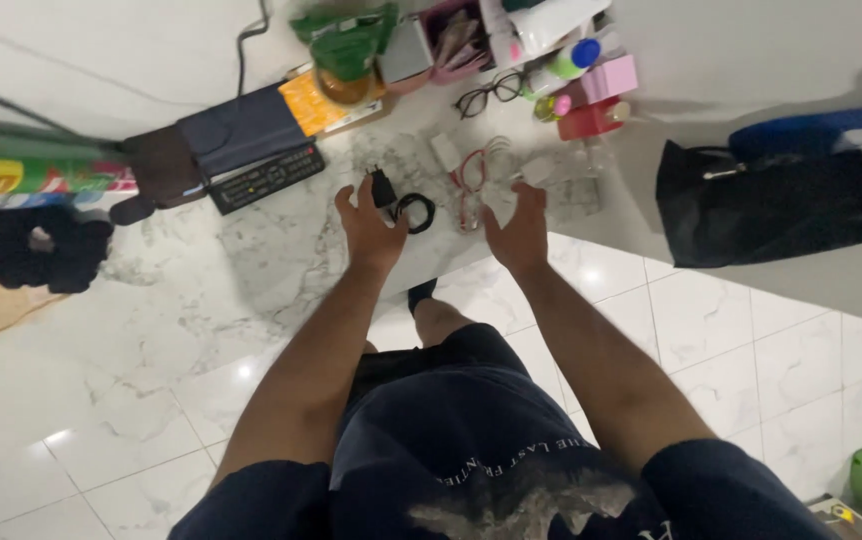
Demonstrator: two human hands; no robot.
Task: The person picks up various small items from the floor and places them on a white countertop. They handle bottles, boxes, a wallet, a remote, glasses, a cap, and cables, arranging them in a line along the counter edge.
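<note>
My left hand (368, 222) rests on the marble counter (251, 270) with its fingers on a black plug adapter (382, 186), whose black cable coils (417, 212) just to the right. My right hand (521, 228) hovers with fingers spread over a white charger with a tangled red and white cable (469, 172). It holds nothing. Both forearms reach out from my dark blue shirt.
At the counter's back lie a black remote (267, 178), a dark wallet-like case (241, 128), glasses (491, 92), a pink organiser and bottles (551, 40), green packets (346, 45). A black bag (781, 205) lies right. White floor tiles (711, 320) spread below.
</note>
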